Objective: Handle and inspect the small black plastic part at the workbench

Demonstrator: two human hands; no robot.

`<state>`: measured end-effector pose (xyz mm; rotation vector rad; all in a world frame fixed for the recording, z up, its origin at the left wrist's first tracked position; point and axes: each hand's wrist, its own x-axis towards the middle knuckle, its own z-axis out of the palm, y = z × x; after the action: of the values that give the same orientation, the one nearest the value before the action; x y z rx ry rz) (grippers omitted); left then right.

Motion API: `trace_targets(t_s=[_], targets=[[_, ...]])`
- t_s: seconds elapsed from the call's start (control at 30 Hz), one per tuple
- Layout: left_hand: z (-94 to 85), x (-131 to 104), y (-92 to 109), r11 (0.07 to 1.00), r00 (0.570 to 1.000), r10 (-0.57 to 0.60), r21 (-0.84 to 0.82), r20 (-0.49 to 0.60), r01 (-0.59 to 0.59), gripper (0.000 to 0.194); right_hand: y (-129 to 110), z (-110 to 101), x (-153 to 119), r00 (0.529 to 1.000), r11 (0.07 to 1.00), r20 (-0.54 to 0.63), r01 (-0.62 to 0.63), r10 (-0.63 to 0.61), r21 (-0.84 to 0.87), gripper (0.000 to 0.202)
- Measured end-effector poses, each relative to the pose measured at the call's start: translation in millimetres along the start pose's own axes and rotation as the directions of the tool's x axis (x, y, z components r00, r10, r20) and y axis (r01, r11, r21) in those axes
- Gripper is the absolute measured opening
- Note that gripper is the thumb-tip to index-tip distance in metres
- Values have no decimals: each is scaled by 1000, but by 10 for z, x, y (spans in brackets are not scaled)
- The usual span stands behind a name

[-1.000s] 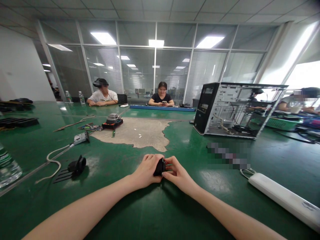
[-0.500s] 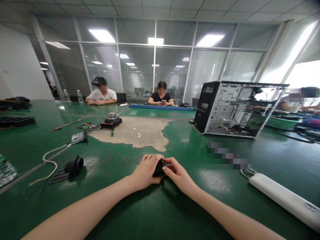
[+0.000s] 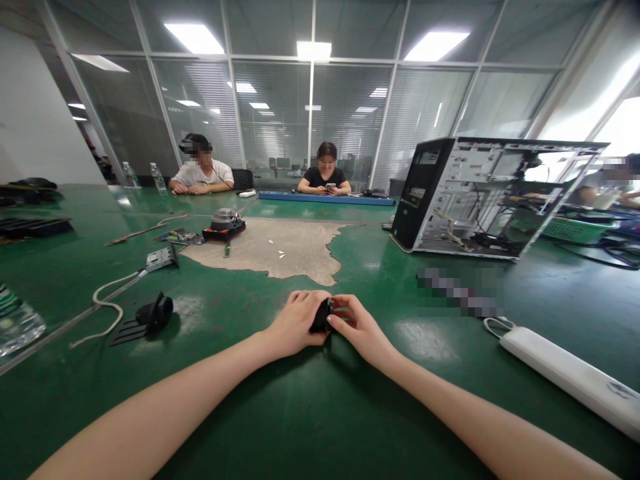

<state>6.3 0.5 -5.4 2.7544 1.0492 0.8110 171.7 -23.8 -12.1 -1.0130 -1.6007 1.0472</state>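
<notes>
- Green desk (image 3: 300, 413), its coating worn away mid-surface; an open computer case (image 3: 465, 200) stands right.
- Left hand (image 3: 297, 323): grip closed around a small black part (image 3: 320, 318), above the desk's near middle.
- Right hand (image 3: 360, 330): fingertips at the part's right side; grip otherwise unclear.

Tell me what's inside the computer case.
Inside the case: metal panels, pale cables and something black low down. Whatever lies directly behind its black front is hidden.
</notes>
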Motion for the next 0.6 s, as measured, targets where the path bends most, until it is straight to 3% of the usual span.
trace_targets(t_s=[0.17,0.3,0.6], targets=[[9,7,-15,1000,1000,2,1,6,-2,59,-2,-7,-15,997,999,78,21,-24,37,23],[2,2,-12,1000,1000,12,-5,-3,-12,59,7,-6,-19,995,994,66,68,-74,81,17],[-9,0,-4,1000,1000,13,-9,-5,-13,57,0,-16,21,998,999,45,-34,34,9,28]])
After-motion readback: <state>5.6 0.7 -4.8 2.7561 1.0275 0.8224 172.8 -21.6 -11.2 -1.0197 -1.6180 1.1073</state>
